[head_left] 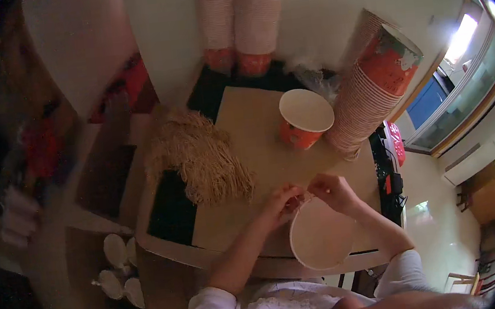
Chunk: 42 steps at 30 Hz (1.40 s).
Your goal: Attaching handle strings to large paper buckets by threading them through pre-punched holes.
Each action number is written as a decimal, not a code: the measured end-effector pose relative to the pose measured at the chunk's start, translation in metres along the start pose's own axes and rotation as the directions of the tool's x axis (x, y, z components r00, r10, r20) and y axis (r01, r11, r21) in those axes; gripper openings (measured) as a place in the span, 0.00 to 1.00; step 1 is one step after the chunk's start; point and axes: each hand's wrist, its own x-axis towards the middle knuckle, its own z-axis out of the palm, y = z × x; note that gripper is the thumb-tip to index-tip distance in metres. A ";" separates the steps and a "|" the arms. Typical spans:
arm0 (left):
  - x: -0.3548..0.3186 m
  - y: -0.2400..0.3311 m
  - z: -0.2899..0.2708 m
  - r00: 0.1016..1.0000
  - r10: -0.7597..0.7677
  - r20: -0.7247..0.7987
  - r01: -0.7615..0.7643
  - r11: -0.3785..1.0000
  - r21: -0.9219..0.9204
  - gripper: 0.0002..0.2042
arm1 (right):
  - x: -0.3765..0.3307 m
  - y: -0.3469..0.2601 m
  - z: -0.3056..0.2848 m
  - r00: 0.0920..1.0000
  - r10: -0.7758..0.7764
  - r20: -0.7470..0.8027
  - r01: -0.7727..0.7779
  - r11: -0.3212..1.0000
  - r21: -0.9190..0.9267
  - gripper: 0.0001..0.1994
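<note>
Sitting at the brown table (259,153), both forearms coming in from 6 o'clock. Largest items first: leaning stack of red-and-white paper cups (372,83) at 2 o'clock, two more upright cup stacks (241,24) at 12 against the wall. Pile of tan fibre strings (203,156) at 10 o'clock of my hands, partly over a black mat (172,212). Single open cup (305,118) standing at 12 o'clock of my hands, just beside the leaning stack. White paper bowl (321,237) sits at the table's near edge, tilted toward me, rim touching both hands. My left hand (279,204) and right hand (334,191) meet at the bowl's far rim, fingertips pinched closed on a thin string piece (305,198) (too small to tell more). Loose white lids (118,265) lie below the table at 8 o'clock.
</note>
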 end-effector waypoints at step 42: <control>-0.002 -0.002 -0.001 0.922 0.333 0.198 -0.375 0.633 0.677 0.09 | 0.006 0.005 0.007 0.997 -0.028 -0.075 0.025 0.999 -0.039 0.03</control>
